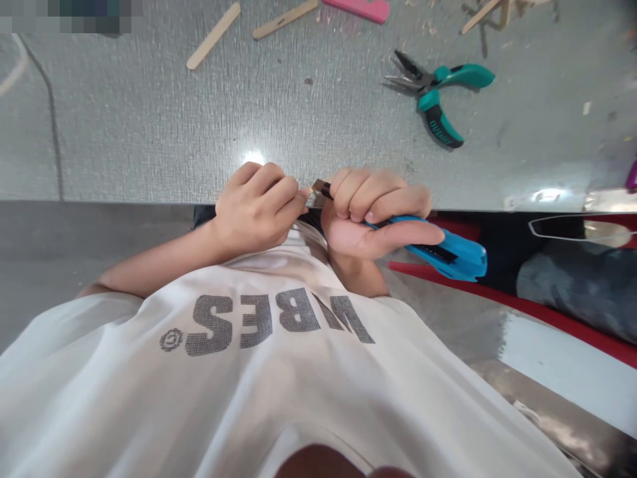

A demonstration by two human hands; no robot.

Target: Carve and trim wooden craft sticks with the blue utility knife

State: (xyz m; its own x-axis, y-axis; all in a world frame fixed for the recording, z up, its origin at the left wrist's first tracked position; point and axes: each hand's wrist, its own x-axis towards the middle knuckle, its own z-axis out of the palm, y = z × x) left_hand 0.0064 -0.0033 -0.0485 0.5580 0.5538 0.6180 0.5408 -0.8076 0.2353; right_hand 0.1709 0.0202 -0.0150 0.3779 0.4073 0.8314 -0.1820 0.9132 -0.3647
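Observation:
My right hand point(378, 212) is wrapped round a blue utility knife point(448, 251), whose blade tip point(318, 186) points left. My left hand point(259, 206) is pinched shut right at that tip, on a tiny pale piece point(309, 191) that I cannot make out clearly. Both hands are held close to my chest, at the near edge of the grey table point(149, 133), above my white shirt point(279, 372).
Teal-handled pliers point(438, 93) lie on the table at the far right. Wooden craft sticks point(213, 36) point(283, 18) point(480, 14) and a pink flat object point(358, 8) lie along the far edge. Wood shavings are scattered there. A red-edged seat point(497, 299) is to my right.

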